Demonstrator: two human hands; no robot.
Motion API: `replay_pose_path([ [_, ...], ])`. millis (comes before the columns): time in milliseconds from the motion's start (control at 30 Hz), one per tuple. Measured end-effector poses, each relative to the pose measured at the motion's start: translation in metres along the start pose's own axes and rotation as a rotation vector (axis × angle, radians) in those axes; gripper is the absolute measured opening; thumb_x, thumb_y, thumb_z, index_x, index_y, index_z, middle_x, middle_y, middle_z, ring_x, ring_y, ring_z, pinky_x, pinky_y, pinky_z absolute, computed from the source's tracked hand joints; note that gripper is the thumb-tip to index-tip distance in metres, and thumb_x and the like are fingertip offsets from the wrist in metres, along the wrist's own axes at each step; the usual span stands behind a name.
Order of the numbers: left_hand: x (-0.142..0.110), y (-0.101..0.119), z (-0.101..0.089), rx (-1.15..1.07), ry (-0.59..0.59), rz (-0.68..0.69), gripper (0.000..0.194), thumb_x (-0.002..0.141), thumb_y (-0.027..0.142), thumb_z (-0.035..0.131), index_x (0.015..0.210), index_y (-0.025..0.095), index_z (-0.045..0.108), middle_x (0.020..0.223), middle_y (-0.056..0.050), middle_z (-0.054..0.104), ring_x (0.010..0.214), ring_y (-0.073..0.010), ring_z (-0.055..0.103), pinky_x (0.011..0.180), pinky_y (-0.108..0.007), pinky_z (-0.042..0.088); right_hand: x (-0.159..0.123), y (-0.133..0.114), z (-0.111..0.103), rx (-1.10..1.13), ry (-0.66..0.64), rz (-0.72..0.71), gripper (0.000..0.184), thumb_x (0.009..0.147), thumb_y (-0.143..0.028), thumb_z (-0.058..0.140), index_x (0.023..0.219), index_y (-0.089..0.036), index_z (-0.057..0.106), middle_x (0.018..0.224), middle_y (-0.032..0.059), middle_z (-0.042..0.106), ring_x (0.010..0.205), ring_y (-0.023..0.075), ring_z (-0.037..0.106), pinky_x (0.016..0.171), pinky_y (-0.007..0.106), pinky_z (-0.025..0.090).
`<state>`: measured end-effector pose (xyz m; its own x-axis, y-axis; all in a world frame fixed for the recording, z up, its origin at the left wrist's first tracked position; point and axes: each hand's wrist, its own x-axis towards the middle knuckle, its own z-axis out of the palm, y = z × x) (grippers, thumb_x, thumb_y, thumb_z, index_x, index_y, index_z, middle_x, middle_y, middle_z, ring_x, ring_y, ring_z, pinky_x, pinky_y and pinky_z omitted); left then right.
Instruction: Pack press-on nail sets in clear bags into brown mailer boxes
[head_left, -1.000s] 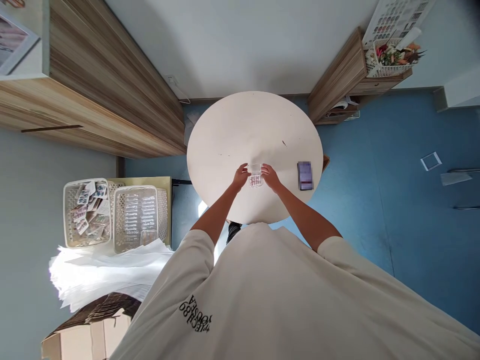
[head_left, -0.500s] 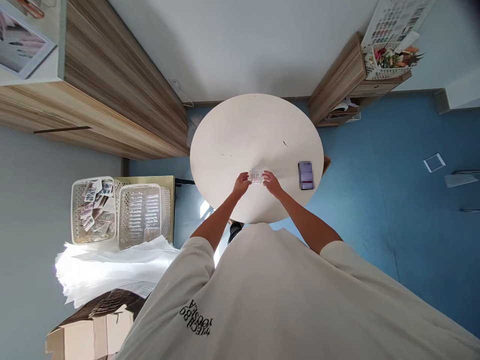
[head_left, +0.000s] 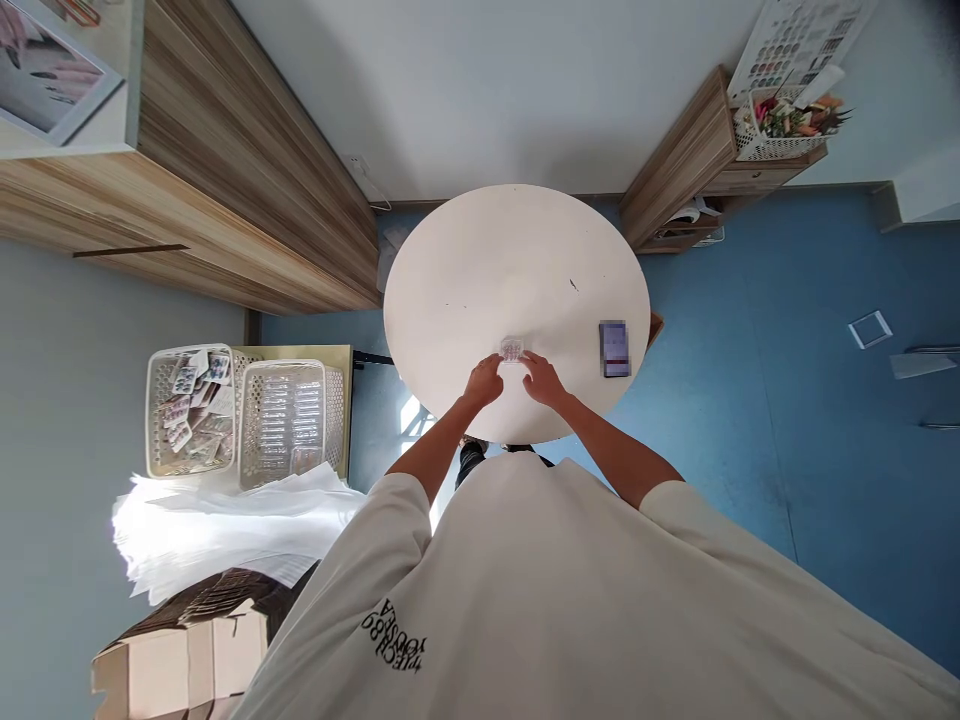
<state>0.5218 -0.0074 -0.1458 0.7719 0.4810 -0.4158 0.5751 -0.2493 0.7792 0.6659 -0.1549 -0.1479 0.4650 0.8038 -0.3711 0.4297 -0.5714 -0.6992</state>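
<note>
Grips (head_left: 484, 383) (head_left: 544, 383) (apparently palm-down) at case (head_left: 512, 349)

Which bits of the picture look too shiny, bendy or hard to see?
In the head view, the white sheets glare, washing out detail on their left; in the head view, the tall cabinet slants, probably from a very wide lens; also in the head view, the phone looks blocky, and the clear box is too small to see well.

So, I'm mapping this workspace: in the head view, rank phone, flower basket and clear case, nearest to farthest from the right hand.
1. Clear case: just left, on the table.
2. Phone: table's right side.
3. Flower basket: far right, on the cabinet.
</note>
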Motion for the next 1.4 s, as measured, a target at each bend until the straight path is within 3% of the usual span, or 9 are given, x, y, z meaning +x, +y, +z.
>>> replay_pose_path([
  [100,-0.007,0.001,0.001,0.133,-0.084,0.097,0.064,0.083,0.011,0.062,0.146,0.022,0.062,0.166,-0.015,0.049,0.161,-0.0345,0.034,0.134,-0.056,0.020,-0.007,-0.001,0.002,-0.194,-0.080,-0.123,0.067,0.086,-0.013,0.056,0.152,-0.022,0.060,0.170,0.0097,0.045,0.158,0.0359,0.036,0.131,0.057,0.026],
  [367,-0.009,-0.001,0.003,0.742,-0.270,0.161,0.082,0.089,0.003,0.046,0.168,0.018,0.035,0.179,-0.010,0.026,0.165,-0.0300,0.024,0.135,-0.054,0.020,-0.015,0.009,0.005,-0.652,-0.159,-0.198,0.073,0.094,-0.013,0.049,0.167,-0.016,0.041,0.179,0.0084,0.027,0.159,0.0341,0.034,0.127,0.052,0.029],
  [733,-0.006,0.005,0.008,0.810,-0.299,0.132,0.081,0.091,0.004,0.046,0.169,0.018,0.033,0.179,-0.013,0.024,0.162,-0.0315,0.033,0.131,-0.055,0.028,-0.017,0.008,0.010,-0.621,-0.164,-0.162,0.079,0.092,-0.014,0.049,0.170,-0.016,0.034,0.179,0.0091,0.024,0.155,0.0373,0.039,0.122,0.055,0.034],
  [933,-0.015,0.010,0.007,0.789,-0.205,0.118,0.079,0.091,0.005,0.047,0.168,0.017,0.034,0.178,-0.016,0.026,0.163,-0.0323,0.031,0.130,-0.053,0.028,-0.012,0.006,0.003,-0.603,-0.157,-0.181,0.072,0.091,-0.015,0.052,0.163,-0.016,0.046,0.175,0.0126,0.034,0.154,0.0377,0.041,0.121,0.055,0.035],
  [1200,-0.053,0.015,-0.023,0.773,-0.055,0.015,0.071,0.094,0.009,0.048,0.164,0.019,0.042,0.177,-0.017,0.029,0.161,-0.0332,0.034,0.129,-0.053,0.031,-0.007,0.005,-0.022,-0.643,-0.118,-0.288,0.060,0.097,-0.014,0.047,0.157,-0.018,0.056,0.171,0.0127,0.042,0.151,0.0332,0.045,0.121,0.048,0.038],
  [1400,-0.088,0.011,-0.036,0.748,0.043,-0.045,0.064,0.099,0.013,0.046,0.163,0.017,0.042,0.176,-0.017,0.032,0.161,-0.0312,0.033,0.129,-0.051,0.031,0.006,-0.017,-0.021,-0.636,-0.128,-0.355,0.061,0.096,-0.014,0.050,0.155,-0.021,0.058,0.169,0.0111,0.046,0.151,0.0326,0.046,0.120,0.047,0.039],
])
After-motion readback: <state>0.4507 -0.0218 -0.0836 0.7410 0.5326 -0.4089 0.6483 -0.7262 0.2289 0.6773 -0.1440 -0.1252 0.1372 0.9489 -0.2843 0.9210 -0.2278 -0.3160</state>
